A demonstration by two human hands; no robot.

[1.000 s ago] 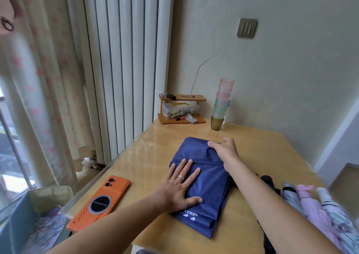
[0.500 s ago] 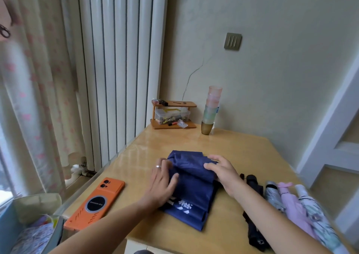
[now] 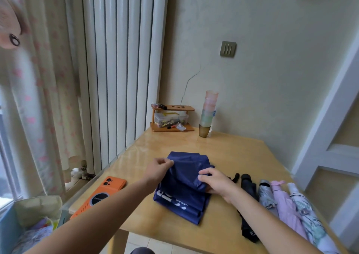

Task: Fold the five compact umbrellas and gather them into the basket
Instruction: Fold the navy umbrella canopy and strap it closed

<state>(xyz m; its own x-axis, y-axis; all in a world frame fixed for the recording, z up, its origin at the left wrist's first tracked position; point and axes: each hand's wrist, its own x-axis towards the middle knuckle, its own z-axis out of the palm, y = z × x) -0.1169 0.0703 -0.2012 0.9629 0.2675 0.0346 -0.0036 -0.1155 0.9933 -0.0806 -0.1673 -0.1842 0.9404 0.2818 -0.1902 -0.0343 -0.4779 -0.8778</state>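
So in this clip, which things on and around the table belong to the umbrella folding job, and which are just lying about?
Part of the job:
- navy umbrella, pinched by left hand and right hand
- black umbrella
- silver umbrella
- pink umbrella
- white patterned umbrella

Lying about:
- orange phone
- stacked cups
- wooden organiser

The worktop (image 3: 229, 150) is pale wood, smooth and glossy — it mirrors the window light along its left edge. The navy umbrella (image 3: 184, 183) is thin cloth with a faint sheen; the phone case (image 3: 99, 196) looks matt orange plastic.
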